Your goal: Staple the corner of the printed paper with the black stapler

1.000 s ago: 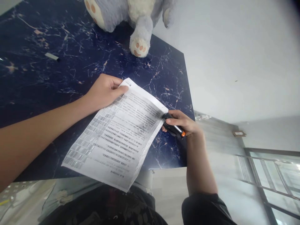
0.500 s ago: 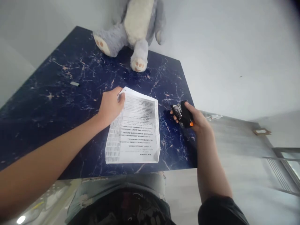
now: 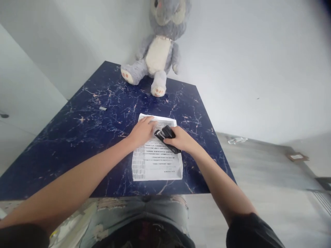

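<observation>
Printed sheets of white paper (image 3: 157, 170) lie on the dark blue marbled table (image 3: 85, 137), near its front edge. My left hand (image 3: 143, 131) rests on the upper left part of the paper, its fingers lying over the sheet close to the stapler's tip. A black stapler (image 3: 168, 137) is held by my right hand (image 3: 181, 138), thumb and fingers around its body. It sits at a slant over the upper middle of the paper, pointing toward my left hand.
A large grey plush toy (image 3: 157, 55) sits at the back of the table against the wall. A small light-coloured piece (image 3: 102, 108) lies on the table at the left. On the floor at the right are a clear plastic item (image 3: 237, 140) and a brown object (image 3: 297, 156).
My right hand has brought the stapler left from beside the table's right edge to over the paper. My left hand has let go of the paper's corner and lies on the sheet. The view has shifted.
</observation>
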Demonstrator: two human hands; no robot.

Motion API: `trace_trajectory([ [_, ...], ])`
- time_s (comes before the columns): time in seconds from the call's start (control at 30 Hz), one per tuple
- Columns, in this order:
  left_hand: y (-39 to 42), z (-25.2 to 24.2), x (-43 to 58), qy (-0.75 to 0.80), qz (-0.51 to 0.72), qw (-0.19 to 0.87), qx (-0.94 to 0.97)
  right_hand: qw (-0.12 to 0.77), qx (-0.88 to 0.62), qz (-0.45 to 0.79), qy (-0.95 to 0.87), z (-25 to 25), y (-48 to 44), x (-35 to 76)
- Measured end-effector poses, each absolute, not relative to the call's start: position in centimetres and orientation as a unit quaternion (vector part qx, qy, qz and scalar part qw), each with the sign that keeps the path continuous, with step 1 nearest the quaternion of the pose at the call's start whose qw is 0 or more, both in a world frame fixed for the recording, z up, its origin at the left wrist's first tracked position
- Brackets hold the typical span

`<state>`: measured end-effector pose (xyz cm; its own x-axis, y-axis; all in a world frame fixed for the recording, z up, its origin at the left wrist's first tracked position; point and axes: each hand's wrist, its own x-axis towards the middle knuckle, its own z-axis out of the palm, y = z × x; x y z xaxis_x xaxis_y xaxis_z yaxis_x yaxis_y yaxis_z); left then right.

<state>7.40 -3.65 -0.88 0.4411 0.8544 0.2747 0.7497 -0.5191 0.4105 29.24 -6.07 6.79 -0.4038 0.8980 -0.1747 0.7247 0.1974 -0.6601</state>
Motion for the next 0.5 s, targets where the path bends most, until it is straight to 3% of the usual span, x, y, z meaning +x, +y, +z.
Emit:
trace_trajectory([
  [0.13,-2.9,-1.1,6.6,0.473,0.277,0.178,0.817,0.099,-0.532,0.344,-0.767,6.0,-4.7,27.0],
  [0.3,-2.8,-0.4,5.9,0.504,0.432,0.25,0.704,0.103,-0.496,0.336,-0.794,4.8,-3.8,27.4],
  [0.4,-3.0,-0.1,6.5,0.479,0.485,0.308,0.664,0.18,-0.457,0.361,-0.793,4.1,-4.0,27.8],
  [0.5,-3.1,-0.4,7.3,0.429,0.513,0.435,0.603,0.311,-0.483,0.337,-0.746,3.1,-4.5,27.8],
])
